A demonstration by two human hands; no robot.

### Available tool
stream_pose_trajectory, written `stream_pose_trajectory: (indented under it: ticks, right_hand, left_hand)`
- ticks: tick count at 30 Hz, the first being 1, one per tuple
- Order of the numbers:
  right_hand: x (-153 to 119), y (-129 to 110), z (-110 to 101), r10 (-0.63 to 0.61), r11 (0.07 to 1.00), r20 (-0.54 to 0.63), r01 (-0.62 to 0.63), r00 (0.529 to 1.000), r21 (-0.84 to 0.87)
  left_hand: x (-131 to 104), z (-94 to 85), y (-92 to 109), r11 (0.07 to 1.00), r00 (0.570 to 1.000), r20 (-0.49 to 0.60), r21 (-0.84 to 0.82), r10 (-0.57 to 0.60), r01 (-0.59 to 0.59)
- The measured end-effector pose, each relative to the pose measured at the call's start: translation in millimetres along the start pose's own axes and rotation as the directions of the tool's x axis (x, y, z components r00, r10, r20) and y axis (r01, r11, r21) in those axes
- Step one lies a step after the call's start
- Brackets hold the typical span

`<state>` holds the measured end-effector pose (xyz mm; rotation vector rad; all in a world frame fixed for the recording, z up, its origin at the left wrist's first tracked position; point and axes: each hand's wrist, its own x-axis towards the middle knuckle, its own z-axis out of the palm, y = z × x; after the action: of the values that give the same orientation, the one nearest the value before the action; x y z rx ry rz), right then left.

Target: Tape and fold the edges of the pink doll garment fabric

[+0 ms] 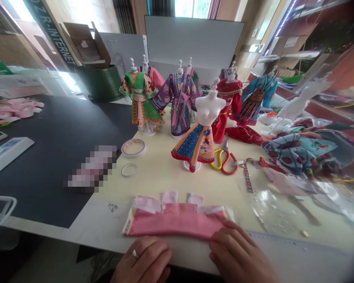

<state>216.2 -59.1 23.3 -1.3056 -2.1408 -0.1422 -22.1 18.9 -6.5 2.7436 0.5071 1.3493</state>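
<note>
A piece of pink fabric [179, 222] lies flat near the table's front edge. Its upper side has paler pink flaps and strips of white tape, and two short tabs stick up from it. My left hand [144, 259], with a ring on one finger, is curled closed at the fabric's lower edge; its fingertips are partly hidden. At the lower right corner, my right hand [237, 251] has its fingers bent together on the fabric. Beyond it stands a small white dress form [209, 108] wearing a blue and orange skirt [194, 145].
Several dressed miniature mannequins [179, 98] stand at the back. Scissors [224, 159] lie right of the skirt, and tape rolls [133, 148] lie to its left. Fabric scraps [301, 149] are heaped on the right, beside a clear plastic bag [275, 210]. A ruler [283, 241] lies by my right hand.
</note>
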Motion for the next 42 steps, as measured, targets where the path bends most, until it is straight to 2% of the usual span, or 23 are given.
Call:
stream_pose_trajectory:
  ticks: [8,12,18,27,31,34,39,42]
  right_hand:
    - [-5.5,-1.0,21.4,0.097,0.995,0.006,-0.097,0.995,0.029]
    - [-8.2,1.0,26.7,0.113,0.993,0.006,-0.113,0.994,0.038]
    - [-6.9,3.5,29.2,0.121,0.991,0.045,-0.123,0.992,0.054]
    - [-2.9,3.4,28.8,0.086,0.995,0.017,-0.087,0.996,0.046]
    - [-0.9,5.1,32.2,0.031,0.998,-0.039,-0.034,0.999,-0.056]
    - [-0.2,7.0,36.1,-0.023,0.992,-0.115,0.008,0.993,-0.126]
    - [-1.6,9.5,40.8,-0.056,0.989,-0.134,0.037,0.989,-0.141]
    - [-2.2,9.6,41.0,-0.054,0.991,-0.144,0.035,0.988,-0.131]
  left_hand:
    - [7.6,12.6,-8.0,0.993,0.988,0.133,0.098,-0.083,0.071]
    - [8.2,17.5,-10.4,0.992,0.978,0.169,0.04,-0.125,0.12]
    - [5.8,20.0,-13.9,0.992,0.982,0.144,-0.012,-0.122,0.125]
    - [4.2,19.3,-15.5,0.995,0.988,0.122,0.004,-0.099,0.099]
    - [1.3,24.5,-20.7,0.999,0.999,0.045,0.039,-0.021,0.019]
    - [7.4,25.1,-23.7,0.997,0.999,-0.034,0.078,0.006,-0.003]
    - [20.7,16.5,-23.2,0.991,0.998,0.042,0.12,0.046,-0.051]
    - [22.0,15.0,-23.3,0.989,0.998,0.017,0.132,0.059,-0.061]
